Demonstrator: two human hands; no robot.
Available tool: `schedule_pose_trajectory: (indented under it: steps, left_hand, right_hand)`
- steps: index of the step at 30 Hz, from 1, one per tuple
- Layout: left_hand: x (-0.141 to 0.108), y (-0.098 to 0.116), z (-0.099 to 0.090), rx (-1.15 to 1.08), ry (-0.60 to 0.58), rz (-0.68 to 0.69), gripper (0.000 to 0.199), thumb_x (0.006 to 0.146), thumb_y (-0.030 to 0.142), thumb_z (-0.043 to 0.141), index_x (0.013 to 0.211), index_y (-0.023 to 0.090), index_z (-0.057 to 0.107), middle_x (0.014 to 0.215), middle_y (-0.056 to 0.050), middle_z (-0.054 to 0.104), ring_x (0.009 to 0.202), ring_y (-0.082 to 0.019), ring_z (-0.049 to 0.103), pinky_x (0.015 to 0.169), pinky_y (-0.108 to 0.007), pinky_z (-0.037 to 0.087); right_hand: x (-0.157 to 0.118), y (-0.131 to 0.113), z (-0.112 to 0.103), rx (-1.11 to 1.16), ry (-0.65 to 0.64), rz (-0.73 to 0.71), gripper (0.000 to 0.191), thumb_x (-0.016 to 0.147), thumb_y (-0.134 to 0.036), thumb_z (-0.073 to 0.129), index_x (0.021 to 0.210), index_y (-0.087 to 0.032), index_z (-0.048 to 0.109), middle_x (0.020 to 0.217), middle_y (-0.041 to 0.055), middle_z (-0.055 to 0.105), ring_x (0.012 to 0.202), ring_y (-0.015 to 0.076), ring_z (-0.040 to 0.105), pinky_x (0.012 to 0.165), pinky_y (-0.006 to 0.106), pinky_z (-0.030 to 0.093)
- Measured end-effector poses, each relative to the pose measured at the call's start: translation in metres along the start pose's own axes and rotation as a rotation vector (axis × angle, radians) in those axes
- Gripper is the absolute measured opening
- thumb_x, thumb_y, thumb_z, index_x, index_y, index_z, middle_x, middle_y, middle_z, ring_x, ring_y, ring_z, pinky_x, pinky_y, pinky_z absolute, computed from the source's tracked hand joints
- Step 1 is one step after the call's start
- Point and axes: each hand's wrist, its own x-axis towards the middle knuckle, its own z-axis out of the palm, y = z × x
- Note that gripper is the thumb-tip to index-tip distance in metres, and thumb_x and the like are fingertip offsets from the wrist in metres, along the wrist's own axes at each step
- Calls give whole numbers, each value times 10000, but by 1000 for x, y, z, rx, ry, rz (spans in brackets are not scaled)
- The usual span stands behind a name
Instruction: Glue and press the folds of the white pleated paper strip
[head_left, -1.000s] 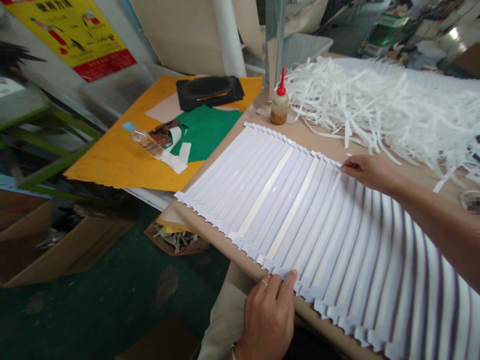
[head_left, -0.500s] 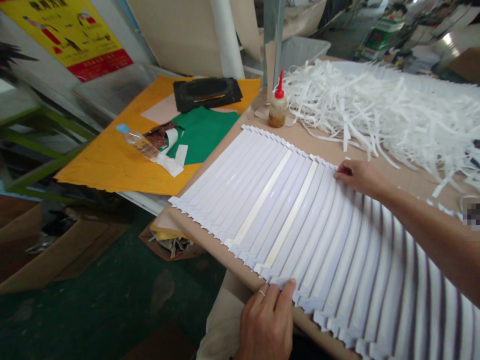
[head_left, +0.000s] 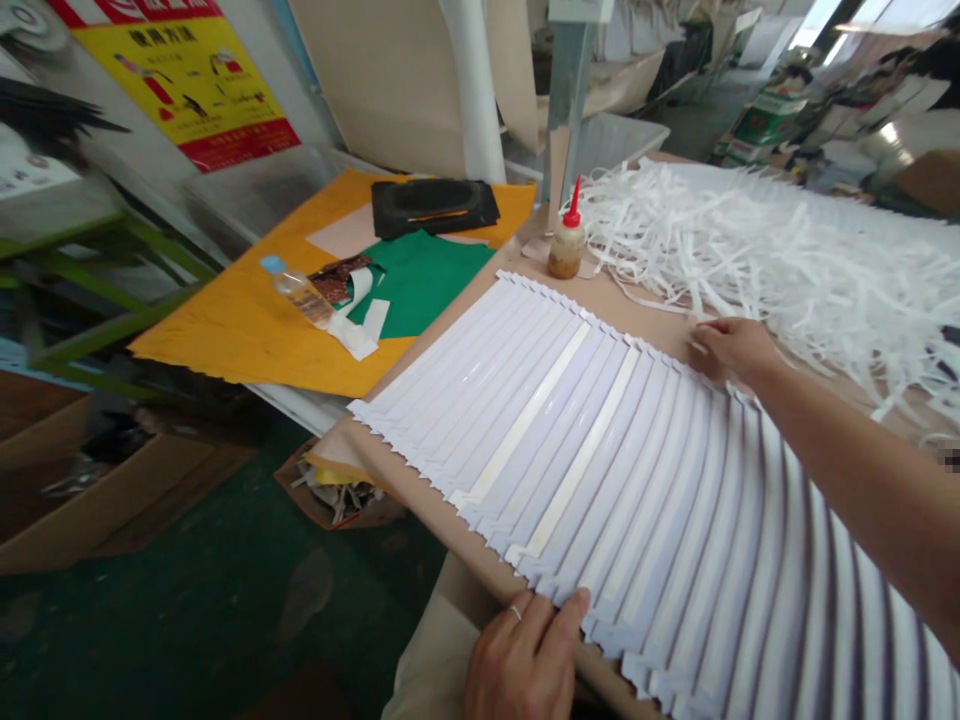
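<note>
Overlapping white strips (head_left: 637, 480), glossy and pleated-looking, lie in a long row along the table. At the near edge my left hand (head_left: 525, 650), with a ring on one finger, is closed with its fingers together on the folded end of a strip. My right hand (head_left: 742, 350) hovers just beyond the far ends of the row, off the strips. Its fingers are bent and slightly apart, with blurred tips, and nothing shows between them. Two creamier strips stand out in the row, one of them the cream strip (head_left: 577, 450) nearer my left hand.
A glue bottle (head_left: 567, 245) with a red nozzle stands behind the row. Loose white strips (head_left: 750, 240) are heaped at the back right. Left are yellow sheeting (head_left: 217, 330), green sheet (head_left: 431, 280), a plastic bottle (head_left: 300, 295) and a black flat piece (head_left: 435, 205). Cardboard boxes (head_left: 127, 500) stand below.
My right hand has moved off the strips' far edge, to the right and away from it. My left hand stays at the near edge. The view has tilted slightly upward.
</note>
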Motion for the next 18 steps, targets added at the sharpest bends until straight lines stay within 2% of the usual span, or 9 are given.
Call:
schedule_pose_trajectory:
  steps: [2, 4, 6, 8, 9, 11, 14, 16, 18]
  left_hand:
    - [0, 2, -4, -48, 16, -54, 372, 956, 78, 367, 1228, 197, 591, 843, -31, 718, 699, -182, 697, 635, -296, 578]
    - [-2, 4, -7, -100, 38, -119, 309, 970, 88, 384, 1178, 202, 583, 858, -28, 729, 722, -175, 711, 649, -281, 581]
    - [-4, 9, -9, -169, 43, -151, 261, 982, 104, 409, 1152, 211, 575, 877, -25, 734, 756, -169, 721, 669, -268, 580]
    - [-3, 16, -9, -259, 22, -159, 246, 985, 116, 429, 1152, 221, 576, 905, -26, 735, 794, -171, 722, 699, -272, 578]
    - [-1, 21, -9, -312, 2, -170, 246, 984, 122, 436, 1153, 223, 584, 914, -28, 733, 809, -173, 718, 713, -276, 575]
    - [7, 34, -6, -439, -57, -212, 243, 984, 139, 452, 1148, 223, 611, 908, -32, 723, 824, -173, 705, 726, -276, 565]
    - [30, 58, 2, -663, -165, -292, 249, 997, 228, 481, 1178, 204, 649, 958, -56, 713, 850, -171, 681, 778, -289, 555]
    - [46, 73, 9, -807, -241, -365, 311, 997, 334, 510, 1224, 176, 652, 1060, -90, 717, 887, -181, 676, 833, -313, 553]
    - [59, 84, 15, -950, -349, -455, 339, 972, 412, 542, 1118, 143, 688, 1039, -106, 731, 920, -201, 684, 841, -315, 549]
  right_hand:
    - [-22, 5, -12, 91, -17, 55, 489, 864, -522, 578, 1068, -115, 759, 747, 157, 711, 673, 282, 644, 585, 388, 453]
    - [-56, 14, -28, 197, -62, 57, 441, 886, -515, 564, 1115, -186, 749, 996, 179, 757, 859, 309, 699, 645, 384, 503]
    - [-103, 28, -44, 370, -157, 58, 327, 905, -487, 566, 1088, -290, 752, 1274, 130, 712, 1095, 313, 683, 757, 375, 544]
    - [-161, 45, -57, 684, -319, 123, 265, 902, -503, 604, 1084, -382, 755, 1426, 69, 632, 1232, 331, 627, 852, 407, 556]
    - [-193, 54, -61, 766, -367, 173, 278, 893, -511, 616, 1120, -423, 749, 1410, 57, 642, 1237, 336, 624, 857, 421, 563]
    - [-258, 67, -63, 866, -438, 285, 419, 883, -520, 608, 1294, -472, 678, 1331, 73, 682, 1204, 331, 639, 860, 436, 574]
    - [-347, 73, -51, 1019, -591, 390, 606, 866, -571, 591, 1458, -446, 556, 1172, 108, 723, 1045, 316, 687, 821, 452, 584]
    - [-392, 66, -39, 1110, -698, 412, 699, 862, -619, 587, 1519, -395, 496, 1043, 109, 727, 908, 280, 693, 760, 421, 580]
    - [-422, 54, -29, 1156, -764, 367, 765, 846, -679, 590, 1536, -366, 477, 974, 94, 722, 795, 229, 674, 695, 361, 563]
